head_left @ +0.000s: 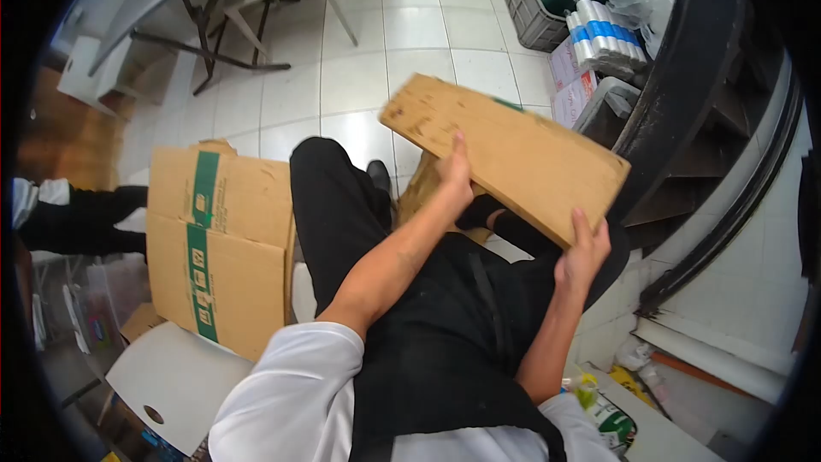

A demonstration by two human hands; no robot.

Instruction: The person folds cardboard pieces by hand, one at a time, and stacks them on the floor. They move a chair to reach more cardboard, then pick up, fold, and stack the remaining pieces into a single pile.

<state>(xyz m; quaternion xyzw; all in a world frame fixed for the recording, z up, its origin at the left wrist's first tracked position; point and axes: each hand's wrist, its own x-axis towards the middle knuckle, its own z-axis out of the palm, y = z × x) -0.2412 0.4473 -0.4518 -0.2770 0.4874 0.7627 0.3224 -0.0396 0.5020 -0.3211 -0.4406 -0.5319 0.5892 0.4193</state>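
A long, flat piece of brown cardboard (513, 150), seemingly a folded box, is held up at a slant above my lap. Dark stains mark its left end, and a bit of green print shows along its far edge. My left hand (457, 169) grips its near edge, thumb on the upper face and fingers hidden underneath. My right hand (585, 255) is closed round the near right corner, with the rest of its fingers partly out of sight. Below the piece, more brown cardboard (417, 192) shows between my legs.
To the left stands a large cardboard box (231, 248) with a green printed strip, beside a white chair (175, 381). A black curved staircase (676, 111) rises at right. Near it are a grey crate (534, 13) and plastic-wrapped rolls (605, 38). Dark-clothed legs (85, 221) appear at far left.
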